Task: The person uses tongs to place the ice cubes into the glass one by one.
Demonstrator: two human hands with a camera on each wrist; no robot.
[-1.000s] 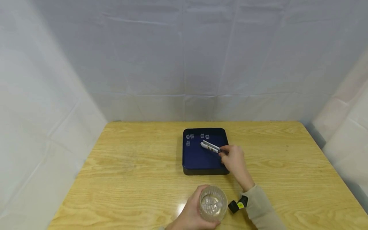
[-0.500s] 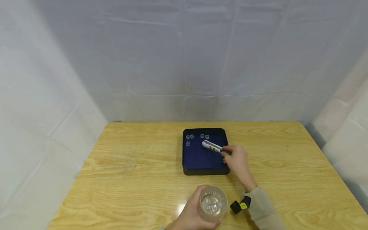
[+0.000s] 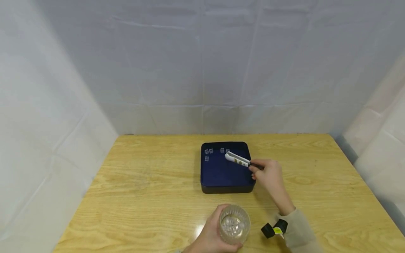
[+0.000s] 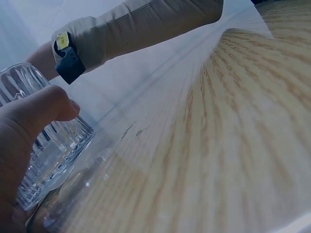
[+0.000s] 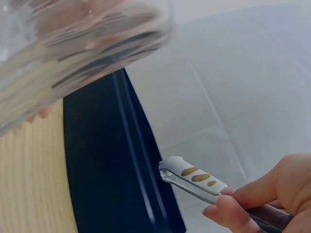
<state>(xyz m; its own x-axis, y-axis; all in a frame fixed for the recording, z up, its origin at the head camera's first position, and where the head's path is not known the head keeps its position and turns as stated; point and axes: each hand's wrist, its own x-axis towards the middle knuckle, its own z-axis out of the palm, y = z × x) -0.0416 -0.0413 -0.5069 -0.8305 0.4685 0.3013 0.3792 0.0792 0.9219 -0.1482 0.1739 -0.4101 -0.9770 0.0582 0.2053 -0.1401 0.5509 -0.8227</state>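
My right hand (image 3: 269, 175) pinches a pair of small tongs (image 3: 238, 160) by its dark end. The white outer face of the tongs carries golden-brown marks. Their tips hang over the dark blue tray (image 3: 227, 189), and in the right wrist view a small clear piece (image 5: 166, 174) shows between them. Several clear cubes (image 3: 211, 151) lie along the tray's far side. Closer to me, my left hand (image 3: 209, 232) grips a ribbed clear glass (image 4: 63, 141) round its side. Clear cubes (image 3: 232, 225) sit at the bottom of the glass.
The wood-grain table (image 3: 142, 189) extends to both sides of the tray. White sheets (image 3: 202, 70) hang behind it and at the left and right. A black wrist camera (image 3: 274, 229) sits at the right sleeve, to the right of the glass.
My right hand and the tongs have shifted to the right, the tips moving rightward and slightly away over the tray. The left hand and the glass have stayed in place.
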